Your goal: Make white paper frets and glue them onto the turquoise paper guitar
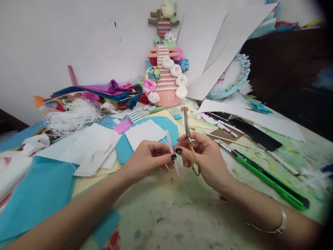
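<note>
A thin white strip, probably paper, stands nearly upright in my left hand, pinched between thumb and fingers. My right hand is closed round a pair of scissors with gold handles, blades together and pointing up and away from me. The right fingertips are close to the strip; whether they touch it I cannot tell. Just beyond my hands lies a blue paper shape with a white paper piece on top. A pink piece with white stripes sits at its far left edge.
A flower-covered paper guitar leans on the wall. Left are white string, white paper scraps and turquoise paper. Right are a green utility knife with blade out, a black strip and sticks.
</note>
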Motion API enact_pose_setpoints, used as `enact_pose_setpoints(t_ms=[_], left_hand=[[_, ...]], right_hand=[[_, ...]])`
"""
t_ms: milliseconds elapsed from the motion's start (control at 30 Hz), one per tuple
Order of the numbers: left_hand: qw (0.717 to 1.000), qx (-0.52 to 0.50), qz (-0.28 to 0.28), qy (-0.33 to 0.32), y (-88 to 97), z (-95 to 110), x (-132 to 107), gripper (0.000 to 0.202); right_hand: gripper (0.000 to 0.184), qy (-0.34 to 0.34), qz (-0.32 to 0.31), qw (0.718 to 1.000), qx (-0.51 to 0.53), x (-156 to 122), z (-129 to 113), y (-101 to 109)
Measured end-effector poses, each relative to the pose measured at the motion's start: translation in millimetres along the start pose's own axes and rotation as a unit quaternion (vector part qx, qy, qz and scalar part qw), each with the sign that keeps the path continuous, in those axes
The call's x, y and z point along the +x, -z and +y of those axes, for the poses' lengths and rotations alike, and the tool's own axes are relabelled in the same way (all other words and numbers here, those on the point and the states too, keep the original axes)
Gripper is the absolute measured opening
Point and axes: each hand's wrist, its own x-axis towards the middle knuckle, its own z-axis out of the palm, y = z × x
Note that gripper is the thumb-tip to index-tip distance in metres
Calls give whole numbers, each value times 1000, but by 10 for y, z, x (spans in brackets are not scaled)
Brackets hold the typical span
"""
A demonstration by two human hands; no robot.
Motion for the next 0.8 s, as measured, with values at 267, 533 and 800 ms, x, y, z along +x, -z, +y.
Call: enact_pose_setpoints(t_ms=[267, 533, 800], left_hand=[[974, -61, 191, -100, 342, 197, 15, 11], [967, -96, 198, -132, 329, 228, -17, 11], [963, -122, 219, -101, 281, 241, -25, 13]], right_hand=[[41, 174, 31, 926, -334, -26, 35, 59], [36, 273, 16, 830, -485, -46, 91, 57], [34, 349, 63, 770, -531, -37, 153, 75]])
